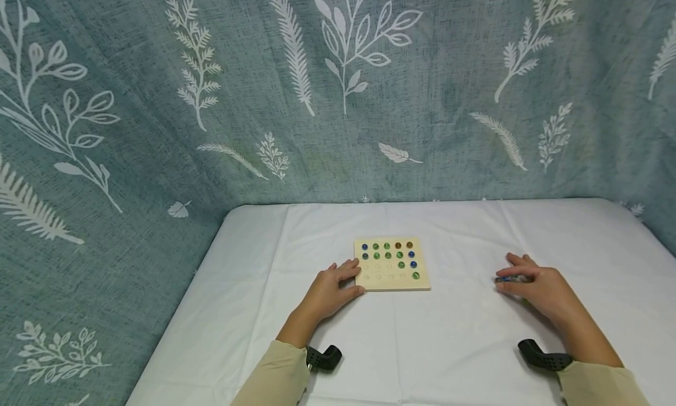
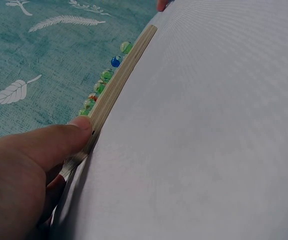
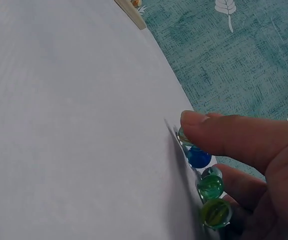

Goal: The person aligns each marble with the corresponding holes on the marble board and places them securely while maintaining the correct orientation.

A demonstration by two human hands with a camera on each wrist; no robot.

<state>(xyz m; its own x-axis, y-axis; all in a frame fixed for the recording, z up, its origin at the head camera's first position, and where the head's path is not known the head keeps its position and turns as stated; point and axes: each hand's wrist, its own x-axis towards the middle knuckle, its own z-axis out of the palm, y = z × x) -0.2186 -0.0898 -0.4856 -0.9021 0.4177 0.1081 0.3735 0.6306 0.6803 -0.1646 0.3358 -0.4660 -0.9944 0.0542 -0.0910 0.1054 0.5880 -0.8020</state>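
Note:
A pale wooden board point(image 1: 391, 283) with rows of round hollows lies flat on the table. Blue, green and amber marbles point(image 1: 388, 255) fill its two back rows and part of the right side, while bare hollows show at the front left. My left hand point(image 1: 328, 291) grips the board's front left corner, its thumb point(image 2: 66, 140) against the front edge. To the right of the board, my right hand point(image 1: 541, 288) is low over the cloth. It pinches a clear marble point(image 3: 185, 136), partly hidden behind the thumb. Beside that are a blue marble point(image 3: 200, 158) and green marbles point(image 3: 211, 187) under the fingers.
A white cloth point(image 1: 449, 347) covers the table, with soft creases. Behind and to the left hangs a teal curtain point(image 1: 338, 142) with white leaf prints. Each wrist wears a black device, the left one point(image 1: 324, 358) just in front of the sleeve.

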